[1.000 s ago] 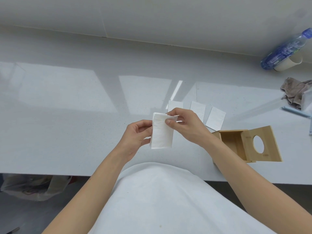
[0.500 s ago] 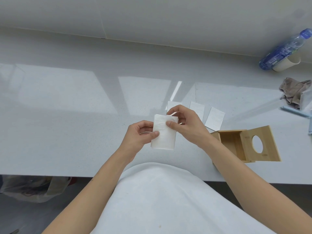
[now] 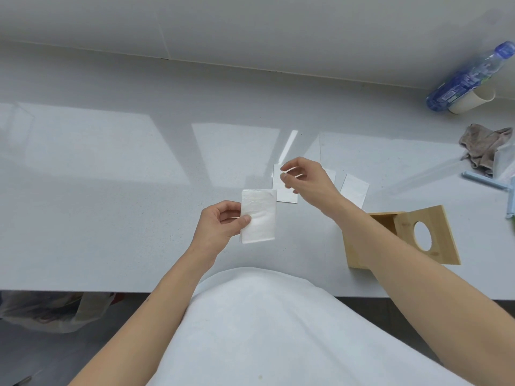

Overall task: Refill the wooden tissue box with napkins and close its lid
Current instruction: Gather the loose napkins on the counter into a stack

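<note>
My left hand (image 3: 223, 227) pinches a folded white napkin (image 3: 259, 215) by its left edge and holds it upright above the counter. My right hand (image 3: 306, 182) hovers apart from it, up and to the right, with loosely curled fingers and nothing in them. Below that hand three more napkins lie flat on the counter: one (image 3: 284, 190) on the left, one (image 3: 331, 175) mostly hidden, one (image 3: 354, 189) on the right. The wooden tissue box (image 3: 359, 252) stands near the counter's front edge, partly behind my right forearm. Its lid (image 3: 434, 218), which has a round hole, is swung open to the right.
A blue water bottle (image 3: 471, 76) and a cup (image 3: 473, 103) lie at the back right. A crumpled grey rag (image 3: 485, 146) and a light blue tool (image 3: 485, 181) sit at the right edge. A plastic bag (image 3: 41, 310) hangs below the white counter (image 3: 111, 190).
My right hand let go of the napkin and moved up and right over the flat napkins. My left hand keeps the napkin and has shifted slightly left.
</note>
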